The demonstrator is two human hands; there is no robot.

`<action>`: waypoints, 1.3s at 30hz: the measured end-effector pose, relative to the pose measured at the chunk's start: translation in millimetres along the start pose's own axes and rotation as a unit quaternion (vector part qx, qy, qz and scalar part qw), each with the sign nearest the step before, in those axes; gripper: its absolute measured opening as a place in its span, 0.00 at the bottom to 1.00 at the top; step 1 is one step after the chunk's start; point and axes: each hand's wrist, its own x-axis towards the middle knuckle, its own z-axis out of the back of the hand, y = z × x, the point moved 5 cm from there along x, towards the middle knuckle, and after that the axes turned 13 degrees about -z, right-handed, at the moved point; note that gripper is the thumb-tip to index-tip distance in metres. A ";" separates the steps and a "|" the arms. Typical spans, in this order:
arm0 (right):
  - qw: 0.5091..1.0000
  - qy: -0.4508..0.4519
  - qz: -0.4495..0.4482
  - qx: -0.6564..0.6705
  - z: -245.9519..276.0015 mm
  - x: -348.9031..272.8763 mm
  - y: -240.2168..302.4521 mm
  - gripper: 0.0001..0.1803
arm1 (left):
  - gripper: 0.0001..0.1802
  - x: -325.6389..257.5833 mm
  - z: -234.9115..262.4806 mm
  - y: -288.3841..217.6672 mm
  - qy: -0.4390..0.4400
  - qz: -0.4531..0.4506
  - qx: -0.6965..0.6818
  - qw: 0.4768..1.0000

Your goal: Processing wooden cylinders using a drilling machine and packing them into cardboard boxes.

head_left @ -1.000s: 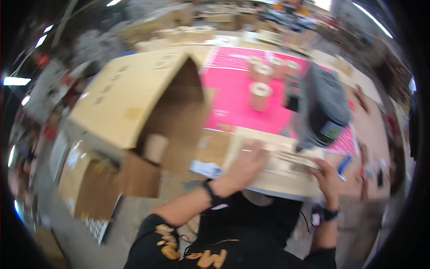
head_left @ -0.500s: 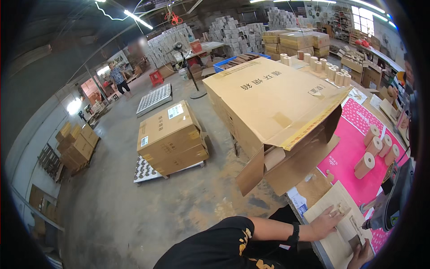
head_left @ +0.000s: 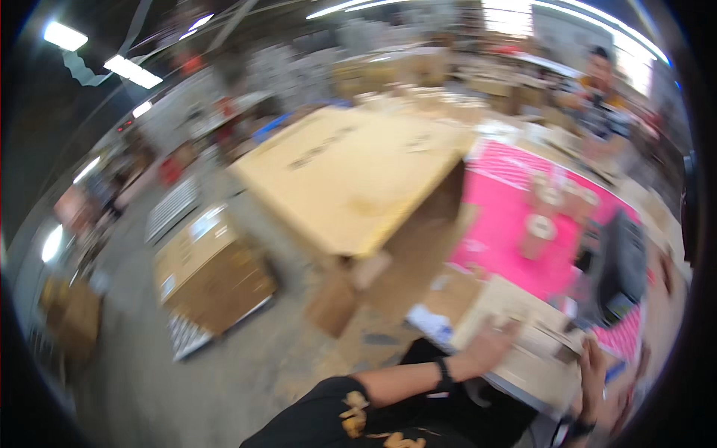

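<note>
Motion blurs the whole view. My left hand (head_left: 489,348) lies on a pale wooden board (head_left: 532,373) at the table's near edge, its fingers stretched out across the board toward a small light piece whose shape is smeared. At the board's right side is my right hand (head_left: 594,372), fingers pointing away from me; blur hides whether they grip anything. Just beyond the hands stands a dark grey machine (head_left: 614,272), its lower end close to the board. Several wooden cylinders, one with a hole in its top (head_left: 539,233), stand on a pink sheet (head_left: 500,224) behind the board.
A big open-flapped cardboard box (head_left: 351,175) stands left of the pink sheet. On the floor farther left, another carton (head_left: 213,272) sits on a white perforated base (head_left: 190,336). More pale cylinders (head_left: 426,101) stand behind. A person (head_left: 597,89) is at the far right.
The view has swung, so the boxes and table appear farther left. My right hand now shows more fully beside the board. My left hand stays on the board.
</note>
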 end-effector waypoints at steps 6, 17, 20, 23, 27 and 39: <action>0.913 -0.272 0.301 -0.036 74.8 28.4 156.3 0.21 | 0.26 2.7 22.0 8.7 -0.008 -0.008 0.010 1.000; 0.831 -0.380 0.406 -0.028 2.2 -95.4 98.4 0.07 | 0.25 16.9 14.7 2.5 0.003 0.026 -0.057 0.998; 0.834 -0.389 0.388 -0.040 -14.9 -81.5 68.0 0.10 | 0.25 15.6 14.4 5.1 0.008 0.030 -0.046 0.998; 0.819 -0.391 0.407 -0.101 -12.9 -80.0 71.9 0.13 | 0.25 12.2 15.8 5.2 0.004 -0.004 -0.020 1.000; 0.864 -0.391 0.309 -0.071 32.4 -69.8 127.6 0.08 | 0.25 13.1 12.3 2.6 0.001 0.034 -0.017 0.999; 0.857 -0.373 0.356 -0.006 11.1 -77.7 112.0 0.06 | 0.26 36.3 5.1 -30.4 -0.049 0.020 -0.001 0.999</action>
